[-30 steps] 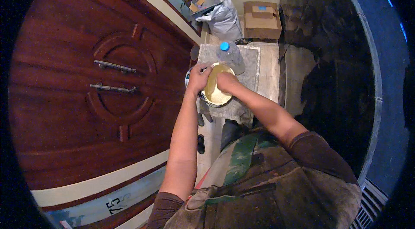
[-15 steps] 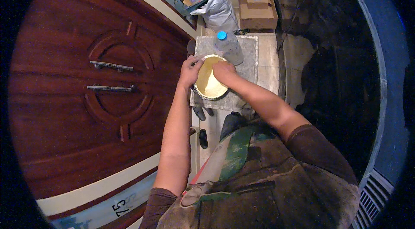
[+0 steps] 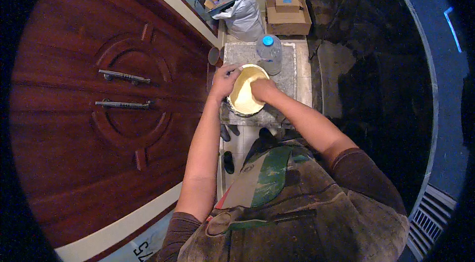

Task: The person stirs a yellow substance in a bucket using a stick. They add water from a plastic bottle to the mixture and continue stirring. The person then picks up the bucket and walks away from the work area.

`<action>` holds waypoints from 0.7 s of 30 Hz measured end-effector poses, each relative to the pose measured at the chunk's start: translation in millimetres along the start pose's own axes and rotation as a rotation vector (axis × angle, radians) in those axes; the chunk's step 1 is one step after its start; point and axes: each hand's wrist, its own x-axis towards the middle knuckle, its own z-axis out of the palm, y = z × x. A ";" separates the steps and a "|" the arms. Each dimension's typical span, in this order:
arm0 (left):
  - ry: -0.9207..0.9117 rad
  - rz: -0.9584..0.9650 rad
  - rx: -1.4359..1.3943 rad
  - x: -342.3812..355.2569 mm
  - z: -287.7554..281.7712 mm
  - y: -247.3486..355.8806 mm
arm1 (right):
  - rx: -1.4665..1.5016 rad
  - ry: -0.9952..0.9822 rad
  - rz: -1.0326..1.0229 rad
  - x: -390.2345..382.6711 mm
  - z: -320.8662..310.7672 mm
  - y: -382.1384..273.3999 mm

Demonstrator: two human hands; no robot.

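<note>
A round bucket [image 3: 253, 66] with a dark outside and a pale yellow inside stands on a grey, worn slab. Pale, creamy material [image 3: 244, 98] lies in it. My left hand [image 3: 225, 83] grips the bucket's left rim, thumb toward the inside. My right hand [image 3: 263, 89] reaches over the right rim into the bucket, its fingers curled and pointing down; anything they hold is hidden. Just behind the bucket stands a clear plastic bottle [image 3: 269, 57] with a blue cap.
The grey slab [image 3: 287, 84] bears bucket and bottle. A brown cup-like thing [image 3: 214, 56] is left of it. Beyond are a white sack [image 3: 246, 22] and an open cardboard box [image 3: 287, 28]. Dark red double doors [image 3: 64, 89] fill the left; a glossy black surface [image 3: 376, 89], the right.
My view has shifted a little. Inside the bucket, my right hand has moved slightly lower and nearer. My left hand keeps its hold on the rim.
</note>
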 end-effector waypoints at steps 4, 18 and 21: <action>-0.013 0.006 -0.032 -0.7 -2.1 -8.0 | 0.051 0.213 0.135 -2.8 -0.3 -10.9; -0.035 0.039 -0.038 -2.3 -4.7 -21.7 | -0.031 0.152 0.211 -6.4 -18.8 -24.0; -0.061 0.049 -0.043 -1.0 -5.6 -23.3 | -0.042 0.052 0.215 -7.8 -15.8 -25.5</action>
